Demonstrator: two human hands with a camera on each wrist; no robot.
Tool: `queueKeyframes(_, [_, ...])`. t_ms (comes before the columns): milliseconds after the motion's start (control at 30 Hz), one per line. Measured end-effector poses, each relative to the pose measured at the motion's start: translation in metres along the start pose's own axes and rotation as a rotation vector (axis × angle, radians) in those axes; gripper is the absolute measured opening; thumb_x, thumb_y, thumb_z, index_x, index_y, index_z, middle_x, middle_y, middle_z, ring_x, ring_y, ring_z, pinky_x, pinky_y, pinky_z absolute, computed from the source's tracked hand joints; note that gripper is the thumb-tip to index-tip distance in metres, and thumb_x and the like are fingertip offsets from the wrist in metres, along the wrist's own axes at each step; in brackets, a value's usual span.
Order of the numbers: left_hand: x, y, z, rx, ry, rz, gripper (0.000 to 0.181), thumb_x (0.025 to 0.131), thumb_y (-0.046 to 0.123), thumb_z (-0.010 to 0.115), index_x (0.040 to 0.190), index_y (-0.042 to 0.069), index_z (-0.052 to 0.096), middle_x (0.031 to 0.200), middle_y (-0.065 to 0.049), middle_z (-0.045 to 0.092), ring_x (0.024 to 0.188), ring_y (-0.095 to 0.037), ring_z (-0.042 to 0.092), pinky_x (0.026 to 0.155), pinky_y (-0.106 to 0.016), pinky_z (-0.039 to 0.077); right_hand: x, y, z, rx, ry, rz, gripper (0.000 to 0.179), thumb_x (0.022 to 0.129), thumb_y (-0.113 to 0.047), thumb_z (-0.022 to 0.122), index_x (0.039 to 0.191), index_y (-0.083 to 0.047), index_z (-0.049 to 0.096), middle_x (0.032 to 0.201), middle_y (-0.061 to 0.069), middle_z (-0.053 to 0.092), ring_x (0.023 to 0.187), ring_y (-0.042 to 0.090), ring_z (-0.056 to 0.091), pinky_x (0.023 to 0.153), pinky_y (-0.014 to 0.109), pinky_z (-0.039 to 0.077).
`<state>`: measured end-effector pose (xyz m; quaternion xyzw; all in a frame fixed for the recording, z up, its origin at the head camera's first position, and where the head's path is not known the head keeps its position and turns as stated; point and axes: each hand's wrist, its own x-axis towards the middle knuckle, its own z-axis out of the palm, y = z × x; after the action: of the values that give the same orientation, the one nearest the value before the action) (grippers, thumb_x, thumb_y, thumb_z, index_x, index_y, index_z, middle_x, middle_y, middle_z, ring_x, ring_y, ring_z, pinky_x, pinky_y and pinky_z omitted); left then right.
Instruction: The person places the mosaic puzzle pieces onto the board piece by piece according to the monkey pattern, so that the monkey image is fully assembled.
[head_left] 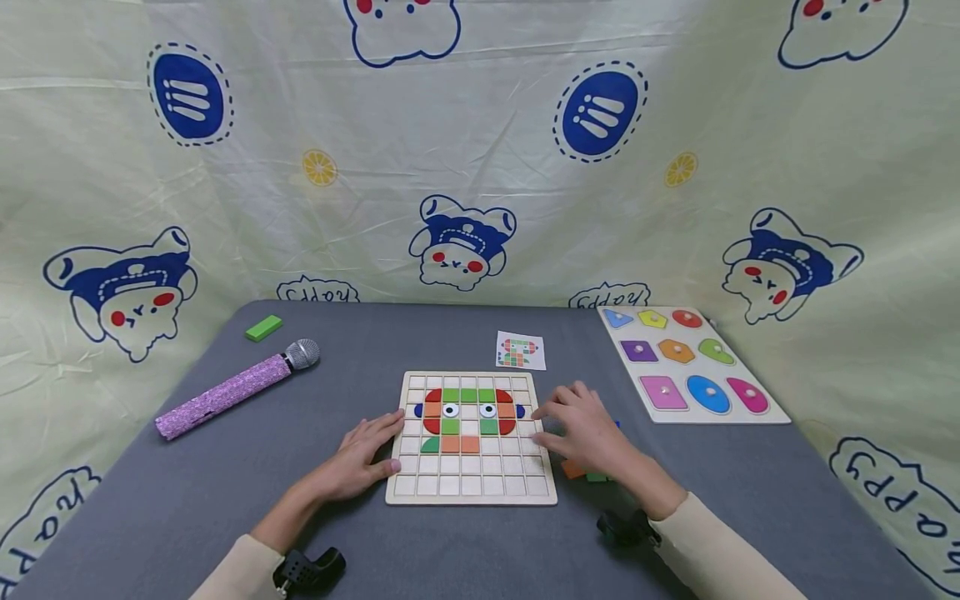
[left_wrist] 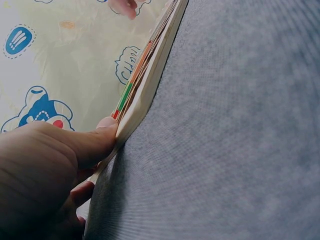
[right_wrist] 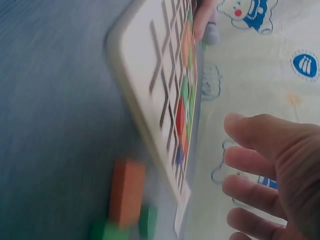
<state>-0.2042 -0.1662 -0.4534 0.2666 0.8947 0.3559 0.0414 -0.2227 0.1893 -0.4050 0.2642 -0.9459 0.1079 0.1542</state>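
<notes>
Where left hand (head_left: 357,457) rests: against pale wooden grid board (head_left: 487,485), grip apart
Right hand (head_left: 585,428): near board, grip apart

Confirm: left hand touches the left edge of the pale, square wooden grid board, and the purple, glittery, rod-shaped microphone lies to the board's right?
Wrong side for the purple, glittery, rod-shaped microphone: the head view shows it left of the pale, square wooden grid board, whose left edge the left hand touches.
</notes>
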Motion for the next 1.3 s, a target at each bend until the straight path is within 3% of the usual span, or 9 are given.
queueKeyframes(267, [0.001, 0.000, 0.000, -0.007, -0.009, -0.011, 0.061, 0.092, 0.017, 0.058, 0.145, -0.002, 0.033, 0.155, -0.017, 0.026, 0.143, -0.043, 0.019, 0.113, -0.063, 0.006, -0.023, 0.037, -0.013, -0.014, -0.005, 0.043, 0.026, 0.073, -0.030, 0.080, 0.096, -0.016, 0.074, 0.090, -0.001, 0.058, 0.085, 0.015, 0.042, 0.071, 0.031, 0.032])
queueKeyframes(500, [0.001, 0.001, 0.000, -0.012, -0.019, -0.013, 0.061, 0.093, 0.018, 0.058, 0.145, -0.002, 0.032, 0.155, -0.017, 0.025, 0.143, -0.042, 0.019, 0.113, -0.063, 0.005, -0.044, 0.058, -0.022, 0.003, -0.070, 0.092, 0.025, 0.074, -0.030, 0.079, 0.094, -0.016, 0.073, 0.091, -0.001, 0.058, 0.088, 0.016, 0.043, 0.073, 0.033, 0.035])
queueKeyframes(700, [0.001, 0.000, 0.000, -0.010, -0.019, -0.015, 0.062, 0.093, 0.018, 0.058, 0.145, -0.001, 0.032, 0.155, -0.017, 0.025, 0.143, -0.043, 0.019, 0.113, -0.063, 0.005, -0.061, 0.068, -0.029, 0.017, -0.148, 0.119, 0.022, 0.073, -0.032, 0.079, 0.090, -0.020, 0.073, 0.090, -0.004, 0.056, 0.087, 0.014, 0.041, 0.072, 0.032, 0.034])
queueKeyframes(900, [0.001, 0.000, -0.001, -0.003, -0.015, -0.010, 0.062, 0.093, 0.018, 0.058, 0.145, -0.002, 0.032, 0.155, -0.017, 0.026, 0.142, -0.043, 0.019, 0.113, -0.063, 0.006, -0.073, 0.073, -0.032, 0.025, -0.211, 0.093, 0.022, 0.072, -0.036, 0.079, 0.090, -0.027, 0.072, 0.088, -0.010, 0.054, 0.086, 0.010, 0.037, 0.071, 0.028, 0.031])
queueKeyframes(1300, [0.000, 0.000, -0.001, 0.003, -0.017, -0.028, 0.062, 0.093, 0.019, 0.057, 0.145, 0.000, 0.032, 0.156, -0.016, 0.025, 0.143, -0.042, 0.018, 0.113, -0.062, 0.006, -0.077, 0.072, -0.027, -0.031, -0.236, 0.120, 0.021, 0.070, -0.039, 0.080, 0.085, -0.031, 0.069, 0.088, -0.011, 0.052, 0.088, 0.013, 0.039, 0.074, 0.034, 0.034])
